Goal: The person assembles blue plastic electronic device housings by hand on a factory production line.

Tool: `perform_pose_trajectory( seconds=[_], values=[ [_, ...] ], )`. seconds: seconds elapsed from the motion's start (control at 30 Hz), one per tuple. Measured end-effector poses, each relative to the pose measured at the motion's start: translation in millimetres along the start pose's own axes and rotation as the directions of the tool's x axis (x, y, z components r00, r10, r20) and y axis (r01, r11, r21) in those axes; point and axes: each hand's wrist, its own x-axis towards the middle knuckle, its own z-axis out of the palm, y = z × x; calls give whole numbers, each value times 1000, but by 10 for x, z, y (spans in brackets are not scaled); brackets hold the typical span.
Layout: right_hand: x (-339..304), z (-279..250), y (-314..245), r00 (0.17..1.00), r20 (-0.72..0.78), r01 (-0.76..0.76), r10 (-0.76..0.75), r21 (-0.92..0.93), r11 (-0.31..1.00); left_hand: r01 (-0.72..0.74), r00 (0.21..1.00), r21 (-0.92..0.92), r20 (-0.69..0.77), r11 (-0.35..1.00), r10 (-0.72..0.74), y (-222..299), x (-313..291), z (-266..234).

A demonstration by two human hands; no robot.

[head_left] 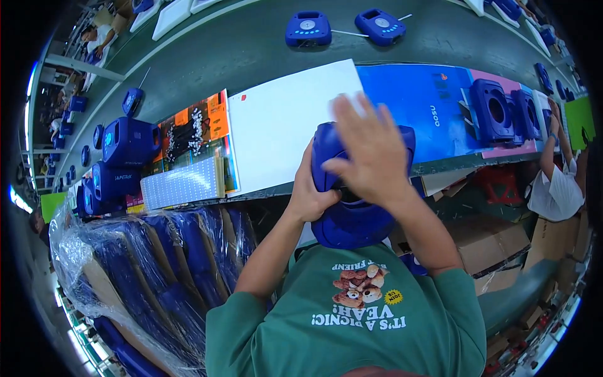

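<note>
A dark blue plastic housing [352, 227] stands tilted against my body at the front edge of the bench. My left hand [308, 193] grips its left side, with the thumb toward the opening. Over the top of the housing, my right hand [372, 154] is spread flat, its fingers stretched out and slightly blurred. Whether its palm touches the housing I cannot tell. Beneath and beyond lies a white sheet [282, 125], with a blue printed sheet [408, 100] to its right.
Blue speaker units [129, 141] stand at left, beside a bundle of wires [196, 129] and a dotted light panel [181, 185]. Plastic-wrapped blue casings [179, 264] crowd my left. More housings [485, 100] and a co-worker [558, 188] are at right. Radios [308, 26] lie on the green belt [232, 53].
</note>
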Motion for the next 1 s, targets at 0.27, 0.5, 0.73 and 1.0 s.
perform_pose_trajectory(
  seconds=[0.27,0.5,0.73,1.0],
  values=[
    [-538,377,528,761,388,-542,520,821,181,172,983,-365,119,915,-138,-131,270,-575],
    [-670,511,75,732,346,-404,586,914,-35,266,950,-481,278,835,-142,-418,455,-883],
    [-506,467,82,639,458,-433,618,878,-203,182,982,-496,131,849,-135,12,594,-699],
    [-410,995,229,522,791,-219,319,486,-846,82,996,-449,59,890,-62,357,584,-665]
  ],
)
